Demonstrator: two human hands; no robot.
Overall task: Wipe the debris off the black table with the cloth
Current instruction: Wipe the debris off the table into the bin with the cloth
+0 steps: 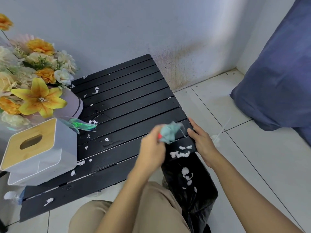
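**Cloth at right edge of slatted bench, bag below**

Surroundings: a flower arrangement of yellow, orange and cream blooms in a round lilac box stands at the bench's left edge. Just in front of it, a white tissue box with a wooden top and oval slot occupies the near-left part, overhanging the left edge. An iridescent green film strip lies between the two. Both items block the left side of the surface. A blue fabric mass sits on the white tiled floor, well apart to the right.

Bench: black, made of parallel slats with narrow gaps; the surface looks wet and glossy in patches. White debris, in soft torn-looking scraps, is scattered over the slats, densest near the right edge and along the left side by the tissue box.

Cloth: pale blue-green, bunched, frayed threads trailing; motion-blurred. It is over the right edge. Left hand has its fingers clamped on the cloth. Right hand rests on the right edge, fingers together and extended, holding nothing.

Container: a black plastic bag hangs open below the near-right corner; white scraps lie inside it.
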